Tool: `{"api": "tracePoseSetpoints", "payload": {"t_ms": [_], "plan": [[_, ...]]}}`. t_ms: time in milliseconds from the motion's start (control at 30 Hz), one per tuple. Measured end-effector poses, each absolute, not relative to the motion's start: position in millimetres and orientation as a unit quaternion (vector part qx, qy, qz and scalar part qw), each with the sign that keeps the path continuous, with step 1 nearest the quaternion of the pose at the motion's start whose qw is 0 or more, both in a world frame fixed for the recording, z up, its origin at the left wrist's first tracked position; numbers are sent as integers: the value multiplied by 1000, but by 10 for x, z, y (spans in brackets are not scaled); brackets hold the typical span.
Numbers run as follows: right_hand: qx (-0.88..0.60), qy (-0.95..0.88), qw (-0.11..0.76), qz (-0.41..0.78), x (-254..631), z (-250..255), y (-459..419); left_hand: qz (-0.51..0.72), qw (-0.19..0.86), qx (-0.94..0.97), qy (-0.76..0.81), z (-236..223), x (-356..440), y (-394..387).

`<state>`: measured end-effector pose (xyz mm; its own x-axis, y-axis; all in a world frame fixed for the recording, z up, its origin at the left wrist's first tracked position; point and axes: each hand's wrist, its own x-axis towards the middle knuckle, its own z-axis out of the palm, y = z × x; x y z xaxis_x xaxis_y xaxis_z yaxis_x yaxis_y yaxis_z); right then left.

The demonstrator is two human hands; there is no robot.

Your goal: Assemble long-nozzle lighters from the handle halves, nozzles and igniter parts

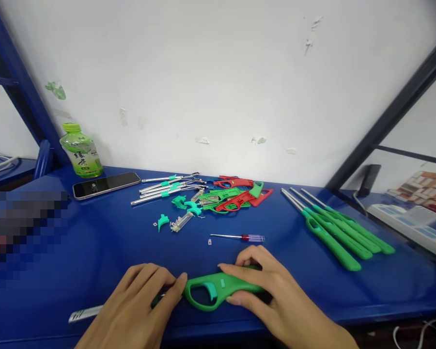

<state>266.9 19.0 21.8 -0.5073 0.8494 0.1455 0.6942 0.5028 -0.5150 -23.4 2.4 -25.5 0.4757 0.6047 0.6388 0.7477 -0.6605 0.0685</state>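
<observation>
A green utility lighter (218, 290) lies level at the table's front edge, its silver tube (85, 314) pointing left. My right hand (272, 291) is closed around the handle, thumb on the near side and fingers on the far side. Over the neck, where tube and handle meet, my left hand (138, 300) is closed and hides that joint. A teal trigger shows inside the handle's loop. Just beyond the hands lie a small screwdriver (252, 238) with a clear purple and red handle and a tiny pale clip (210, 241).
Green lighters (334, 237) lie side by side at right. Red and green handle shells (236, 194), silver tubes (160, 190), teal triggers (163, 222) and a clear fuel tank (182, 222) are scattered mid-table. A phone (107, 185) and green bottle (82, 152) stand back left, before the wall.
</observation>
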Motion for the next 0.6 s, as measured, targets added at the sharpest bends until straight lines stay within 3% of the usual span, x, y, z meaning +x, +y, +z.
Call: {"api": "tracePoseSetpoints", "payload": {"t_ms": [367,600], "plan": [[-416,-856,297,82,2687,85,80,-283,134,-870,-382,-116,-214,59],[-409,-857,300,88,2682,107,79,-280,117,-868,-392,-129,-190,15]]}}
